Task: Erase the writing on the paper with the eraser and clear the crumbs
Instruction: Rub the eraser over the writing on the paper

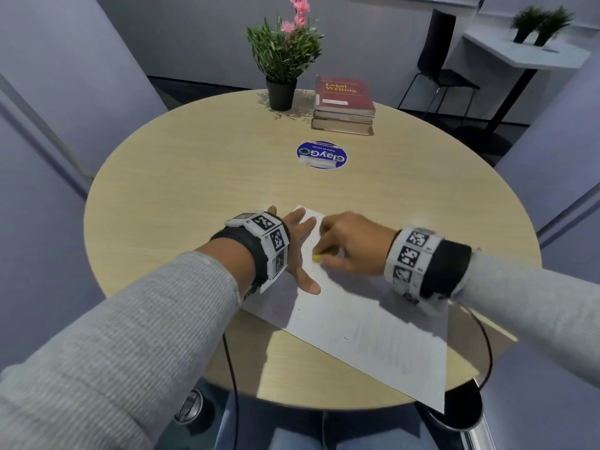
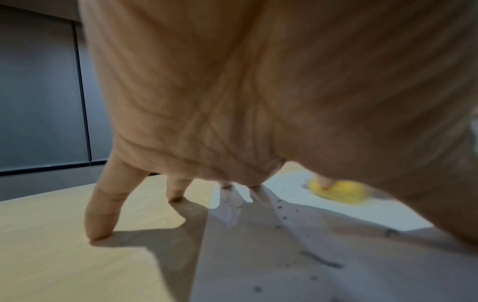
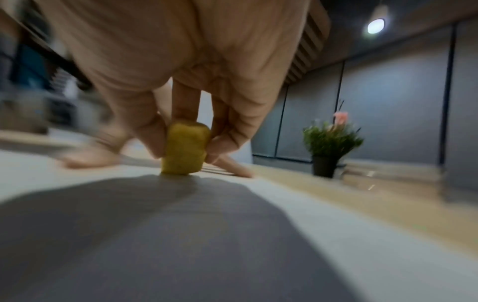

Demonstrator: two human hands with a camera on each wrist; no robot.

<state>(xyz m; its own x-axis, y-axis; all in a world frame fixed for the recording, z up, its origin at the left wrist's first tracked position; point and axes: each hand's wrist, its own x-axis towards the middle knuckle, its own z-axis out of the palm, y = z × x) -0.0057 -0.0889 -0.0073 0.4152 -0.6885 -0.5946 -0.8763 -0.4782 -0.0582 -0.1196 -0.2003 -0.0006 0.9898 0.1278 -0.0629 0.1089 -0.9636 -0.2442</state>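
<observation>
A white sheet of paper [image 1: 367,326] lies skewed across the near side of the round wooden table [image 1: 194,190]. My left hand [image 1: 300,251] presses flat on the paper's far left part, fingers spread and straight [image 2: 99,212]. My right hand [image 1: 347,245] pinches a small yellow eraser [image 1: 316,257] between thumb and fingers, its lower end touching the paper [image 3: 184,150]. The eraser [image 2: 338,191] sits just right of the left hand. Dark crumbs [image 2: 282,217] and pencil streaks lie scattered on the paper beneath the left palm.
A potted plant with pink flowers [image 1: 281,64] and a stack of books [image 1: 344,105] stand at the table's far side. A round blue sticker [image 1: 321,154] marks the table's middle. The paper's near corner [image 1: 435,404] overhangs the table edge above a dark bin [image 1: 461,414].
</observation>
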